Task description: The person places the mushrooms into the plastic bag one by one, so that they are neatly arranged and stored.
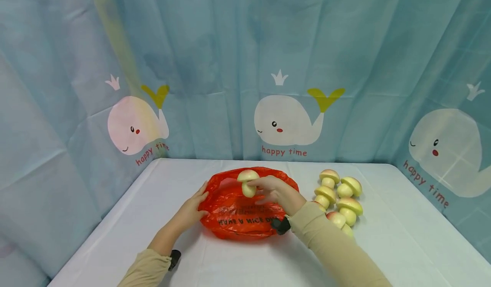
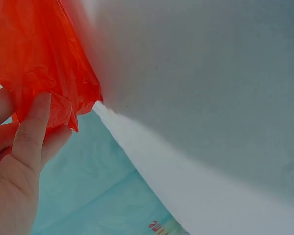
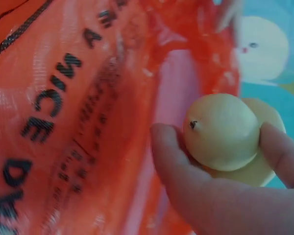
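A red plastic bag (image 1: 230, 231) with black lettering lies on the table, its mouth spread open. At its left edge my left hand (image 1: 189, 210) holds the rim; the left wrist view shows the fingers against the crinkled red plastic (image 2: 34, 54). Over the bag's mouth, my right hand (image 1: 274, 189) pinches a toy mushroom (image 1: 248, 175) between thumb and fingers. Its cap is pale yellow with a pink tinge. In the right wrist view the rounded stem end (image 3: 223, 132) faces the camera, with a small dark mark on it.
Several more toy mushrooms (image 1: 349, 206) lie in a cluster on the white table (image 1: 399, 236) to the right of the bag, partly hidden by my right sleeve (image 1: 330, 244). A blue curtain (image 1: 215, 65) with whale prints hangs behind and beside the table.
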A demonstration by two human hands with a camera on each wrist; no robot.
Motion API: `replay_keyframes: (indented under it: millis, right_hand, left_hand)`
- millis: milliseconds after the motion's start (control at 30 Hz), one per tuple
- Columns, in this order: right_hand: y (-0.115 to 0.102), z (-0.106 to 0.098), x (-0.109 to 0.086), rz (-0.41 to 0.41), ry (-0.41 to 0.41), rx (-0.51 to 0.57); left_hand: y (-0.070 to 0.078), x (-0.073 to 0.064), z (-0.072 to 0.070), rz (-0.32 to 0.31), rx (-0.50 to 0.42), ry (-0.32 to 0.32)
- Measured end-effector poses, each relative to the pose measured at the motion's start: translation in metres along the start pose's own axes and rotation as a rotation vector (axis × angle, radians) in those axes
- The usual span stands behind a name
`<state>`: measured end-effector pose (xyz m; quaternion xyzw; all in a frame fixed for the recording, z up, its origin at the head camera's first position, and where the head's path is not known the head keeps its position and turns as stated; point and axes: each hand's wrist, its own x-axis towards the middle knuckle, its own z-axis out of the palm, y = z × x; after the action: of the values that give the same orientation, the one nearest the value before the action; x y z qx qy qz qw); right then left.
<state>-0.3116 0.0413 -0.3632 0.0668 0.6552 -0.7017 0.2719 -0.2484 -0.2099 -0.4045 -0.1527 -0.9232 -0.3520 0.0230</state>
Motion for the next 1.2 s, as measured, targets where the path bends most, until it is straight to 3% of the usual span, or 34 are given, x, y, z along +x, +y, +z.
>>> replay_keyframes:
  millis: [267, 433, 533, 700, 900, 1200]
  right_hand:
    - [0.016, 0.015, 0.019, 0.099, 0.080, -0.030]
    - [0.020, 0.036, 0.037, 0.088, 0.099, 0.003]
    - [0.021, 0.047, 0.045, 0.070, 0.113, -0.039]
    - [0.028, 0.054, 0.040, 0.032, 0.164, -0.142]
    - [0.032, 0.058, 0.031, 0.000, 0.165, -0.211]
    - [0.028, 0.065, 0.040, 0.057, 0.167, -0.254]
  left_hand:
    - [0.003, 0.000, 0.002, -0.014, 0.007, 0.004]
    - [0.005, 0.000, 0.004, -0.009, -0.006, 0.015]
    - [0.005, 0.001, 0.004, -0.004, -0.008, 0.020]
    - [0.005, 0.002, 0.003, 0.003, -0.001, 0.020]
    - [0.006, 0.002, 0.002, 0.001, 0.013, 0.018]
    - [0.007, 0.003, 0.002, -0.014, 0.004, 0.033]
